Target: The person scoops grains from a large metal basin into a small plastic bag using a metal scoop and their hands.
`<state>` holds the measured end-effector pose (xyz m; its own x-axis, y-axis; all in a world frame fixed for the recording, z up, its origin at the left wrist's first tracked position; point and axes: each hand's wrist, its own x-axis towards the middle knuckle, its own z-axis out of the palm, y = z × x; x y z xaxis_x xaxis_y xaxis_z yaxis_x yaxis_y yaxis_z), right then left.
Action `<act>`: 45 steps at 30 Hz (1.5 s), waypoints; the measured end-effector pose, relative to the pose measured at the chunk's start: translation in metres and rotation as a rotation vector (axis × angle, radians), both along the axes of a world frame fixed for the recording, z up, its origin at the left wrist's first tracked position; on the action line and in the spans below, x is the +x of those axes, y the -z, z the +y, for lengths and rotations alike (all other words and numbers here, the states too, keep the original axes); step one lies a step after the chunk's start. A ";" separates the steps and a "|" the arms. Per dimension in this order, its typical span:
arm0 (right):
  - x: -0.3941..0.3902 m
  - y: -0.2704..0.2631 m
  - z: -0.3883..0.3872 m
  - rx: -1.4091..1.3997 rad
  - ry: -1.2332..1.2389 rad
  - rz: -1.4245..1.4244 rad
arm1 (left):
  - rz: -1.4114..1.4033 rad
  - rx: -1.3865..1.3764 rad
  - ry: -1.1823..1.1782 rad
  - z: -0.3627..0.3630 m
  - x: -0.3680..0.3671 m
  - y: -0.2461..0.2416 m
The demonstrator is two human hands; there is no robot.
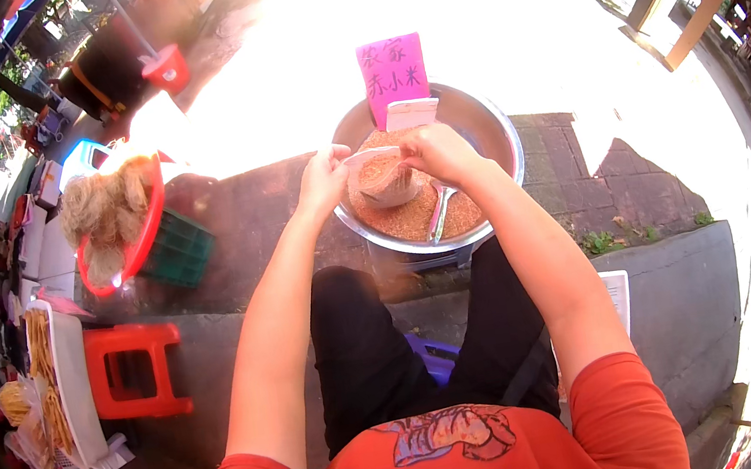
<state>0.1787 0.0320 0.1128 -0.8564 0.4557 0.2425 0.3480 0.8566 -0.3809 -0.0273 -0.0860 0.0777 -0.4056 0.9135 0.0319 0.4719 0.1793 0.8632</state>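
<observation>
A wide steel basin of reddish-brown grain stands before me. Over it, a clear plastic bag partly filled with the same grain sits on the heap, its mouth spread between my hands. My left hand pinches the left side of the rim, and my right hand grips the right side. A metal scoop lies in the grain below my right hand, its handle towards me. A pink sign with handwriting stands upright in the basin behind the bag, with a small white card in front of it.
To the left are a red basin of dried noodle-like bundles, a green crate, a red plastic stool and a white tray of long tan sticks. A blue-purple stool shows between my legs. A red bucket stands farther off.
</observation>
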 end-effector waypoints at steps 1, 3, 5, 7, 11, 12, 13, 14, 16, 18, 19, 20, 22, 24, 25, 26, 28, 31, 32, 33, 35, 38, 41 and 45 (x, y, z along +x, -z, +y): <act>0.001 -0.007 -0.002 0.016 0.022 0.015 | -0.048 0.016 -0.032 -0.001 -0.001 -0.005; 0.010 -0.028 -0.003 0.016 0.008 0.064 | -0.071 0.071 -0.035 0.004 0.001 -0.016; 0.026 -0.052 -0.009 0.009 0.009 0.132 | -0.090 0.120 -0.024 0.010 0.008 -0.032; 0.051 -0.069 -0.008 0.017 0.042 0.155 | -0.208 0.162 0.051 0.015 0.032 -0.057; 0.109 -0.105 -0.016 0.074 0.100 0.235 | -0.340 0.247 0.189 0.012 0.053 -0.088; 0.131 -0.109 -0.016 0.068 0.116 0.247 | -0.372 0.267 0.211 0.011 0.060 -0.088; 0.151 -0.114 -0.018 0.094 0.134 0.242 | -0.381 0.258 0.183 0.008 0.062 -0.086; 0.171 -0.114 -0.023 0.084 0.171 0.228 | -0.373 0.251 0.149 0.005 0.058 -0.082; 0.217 -0.113 -0.037 0.039 0.294 0.181 | -0.326 0.247 0.242 0.001 0.048 -0.056; 0.257 -0.103 -0.054 -0.040 0.401 0.147 | -0.319 0.189 0.177 -0.010 0.044 -0.035; 0.278 -0.092 -0.061 -0.033 0.443 0.108 | -0.317 0.168 0.155 -0.017 0.037 -0.024; 0.299 -0.077 -0.066 -0.029 0.484 0.065 | -0.317 0.143 0.132 -0.023 0.030 -0.012; 0.344 -0.043 -0.077 -0.091 0.587 -0.022 | -0.326 0.098 0.066 -0.038 0.027 0.002; 0.384 -0.006 -0.087 -0.151 0.671 -0.100 | -0.275 0.079 0.001 -0.053 0.009 0.014; 0.402 0.015 -0.091 -0.197 0.749 -0.148 | -0.280 0.091 -0.036 -0.061 -0.004 0.019; 0.418 0.040 -0.096 -0.249 0.825 -0.199 | -0.283 0.098 -0.073 -0.068 -0.015 0.024; 0.449 0.101 -0.108 -0.283 0.888 -0.212 | -0.274 0.076 -0.127 -0.078 -0.020 0.033; 0.474 0.184 -0.123 -0.240 0.971 -0.205 | -0.333 0.110 -0.227 -0.087 -0.023 0.036; 0.480 0.208 -0.129 -0.172 0.996 -0.200 | -0.325 0.100 -0.222 -0.087 -0.019 0.035; 0.483 0.233 -0.136 -0.167 1.016 -0.151 | -0.334 0.103 -0.257 -0.087 -0.013 0.035; 0.475 0.270 -0.154 -0.181 1.063 -0.130 | -0.361 0.116 -0.300 -0.090 -0.012 0.034; 0.453 0.310 -0.180 -0.211 1.180 -0.087 | -0.353 0.123 -0.291 -0.092 -0.015 0.040; 0.431 0.336 -0.206 -0.245 1.257 0.000 | -0.242 0.120 -0.289 -0.090 -0.006 0.042; 0.422 0.349 -0.238 -0.305 1.394 0.095 | -0.177 0.137 -0.282 -0.086 -0.002 0.044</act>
<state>0.6004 -0.2061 -0.2358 0.3405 0.9402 0.0136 0.7852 -0.2763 -0.5541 -0.0288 -0.1719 0.0336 -0.6513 0.7569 0.0532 0.2615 0.1581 0.9522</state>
